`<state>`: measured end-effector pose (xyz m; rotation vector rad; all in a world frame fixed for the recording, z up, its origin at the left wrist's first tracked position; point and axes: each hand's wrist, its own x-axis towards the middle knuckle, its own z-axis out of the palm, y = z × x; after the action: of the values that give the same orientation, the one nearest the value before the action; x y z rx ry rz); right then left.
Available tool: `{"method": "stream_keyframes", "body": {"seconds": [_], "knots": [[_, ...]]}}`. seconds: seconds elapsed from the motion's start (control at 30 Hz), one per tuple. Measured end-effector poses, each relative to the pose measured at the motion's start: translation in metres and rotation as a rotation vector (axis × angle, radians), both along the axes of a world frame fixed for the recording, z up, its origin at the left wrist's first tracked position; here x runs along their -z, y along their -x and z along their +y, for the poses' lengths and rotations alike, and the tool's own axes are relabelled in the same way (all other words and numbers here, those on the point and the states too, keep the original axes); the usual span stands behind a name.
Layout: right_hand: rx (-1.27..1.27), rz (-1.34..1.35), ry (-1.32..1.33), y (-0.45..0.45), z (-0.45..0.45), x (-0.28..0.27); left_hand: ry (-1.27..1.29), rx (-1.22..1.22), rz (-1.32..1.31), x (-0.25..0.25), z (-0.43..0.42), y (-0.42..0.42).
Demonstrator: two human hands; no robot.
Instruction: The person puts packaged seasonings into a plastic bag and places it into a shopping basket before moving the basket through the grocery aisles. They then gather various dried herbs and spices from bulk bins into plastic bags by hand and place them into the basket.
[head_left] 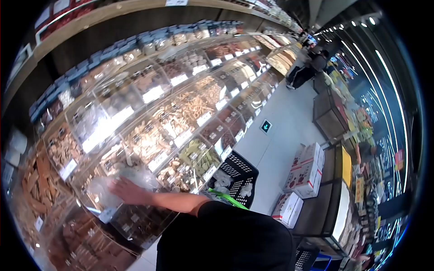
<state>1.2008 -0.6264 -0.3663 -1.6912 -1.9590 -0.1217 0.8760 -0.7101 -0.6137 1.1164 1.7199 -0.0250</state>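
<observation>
My right hand (129,191) reaches left from a black short sleeve, over an open bin of pale dried pieces (101,171). Its fingers are pressed into a thin clear plastic bag (147,179), which bunches up on both sides of the hand. The fingertips are partly veiled by the film. Close by are a small price tag (107,215) and a bin of dark packets (135,224). Brown bark-like strips (38,183) fill the bin further left. My left hand does not show.
A black shopping basket (244,169) with a green handle (228,198) holds bagged goods beside the bins. White cartons (305,171) stand across the aisle (264,149). Jars (149,47) line the upper shelf. People (312,63) are further along the aisle.
</observation>
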Motion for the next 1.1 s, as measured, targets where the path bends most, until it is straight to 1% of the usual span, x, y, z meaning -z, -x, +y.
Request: {"method": "stream_keyframes", "body": {"seconds": [0.03, 0.13, 0.2, 0.3, 0.33, 0.37, 0.4, 0.43, 0.47, 0.53, 0.57, 0.6, 0.63, 0.7, 0.77, 0.8, 0.9, 0.97, 1.03, 1.1], "knots": [[-0.067, 0.012, 0.075, -0.011, -0.01, 0.01, -0.039, 0.021, 0.005, -0.004, 0.017, -0.012], [0.141, 0.002, 0.102, -0.061, -0.02, 0.016, -0.191, 0.055, -0.005, -0.014, 0.064, -0.037], [0.369, 0.114, 0.136, -0.08, -0.021, -0.007, -0.301, 0.075, -0.018, -0.024, 0.095, -0.053], [0.551, 0.18, 0.076, -0.054, -0.001, -0.018, -0.462, 0.123, -0.055, -0.046, 0.139, -0.085], [0.543, 0.136, -0.005, -0.031, 0.013, -0.01, -0.513, 0.139, -0.069, -0.055, 0.153, -0.096], [0.375, 0.252, 0.059, -0.009, 0.017, -0.02, -0.553, 0.158, -0.082, -0.065, 0.165, -0.106], [0.22, 0.203, 0.118, 0.014, 0.025, -0.018, -0.596, 0.18, -0.098, -0.074, 0.175, -0.118], [0.142, 0.082, 0.157, 0.036, 0.045, 0.011, -0.635, 0.204, -0.116, -0.084, 0.185, -0.131], [0.111, 0.031, -0.054, 0.049, 0.043, 0.017, -0.67, 0.23, -0.131, -0.093, 0.195, -0.144], [0.068, 0.035, -0.165, 0.032, 0.04, 0.041, -0.728, 0.278, -0.168, -0.109, 0.208, -0.172], [0.057, 0.035, -0.218, 0.02, 0.035, 0.031, -0.751, 0.311, -0.187, -0.115, 0.214, -0.186], [0.044, 0.035, -0.043, -0.008, 0.011, 0.025, -0.771, 0.341, -0.212, -0.12, 0.217, -0.202], [0.059, -0.01, -0.049, -0.023, -0.005, 0.028, -0.793, 0.365, -0.236, -0.126, 0.219, -0.219], [0.11, -0.11, -0.048, -0.057, -0.044, 0.055, -0.821, 0.418, -0.294, -0.136, 0.213, -0.256], [0.09, -0.213, -0.095, -0.052, -0.082, 0.048, -0.837, 0.498, -0.36, -0.145, 0.197, -0.292], [0.068, -0.213, -0.044, -0.052, -0.092, 0.056, -0.841, 0.538, -0.386, -0.144, 0.188, -0.305], [0.178, 0.089, 0.423, -0.074, -0.141, 0.034, -0.855, 0.665, -0.465, -0.146, 0.143, -0.344], [0.522, 0.33, 0.33, -0.083, -0.204, 0.026, -0.845, 0.752, -0.508, -0.146, 0.099, -0.364], [0.786, 0.453, 0.27, -0.098, -0.272, 0.021, -0.833, 0.838, -0.543, -0.146, 0.053, -0.379], [1.128, 0.502, 0.151, -0.103, -0.35, 0.009, -0.818, 0.92, -0.576, -0.148, 0.004, -0.389]]}}
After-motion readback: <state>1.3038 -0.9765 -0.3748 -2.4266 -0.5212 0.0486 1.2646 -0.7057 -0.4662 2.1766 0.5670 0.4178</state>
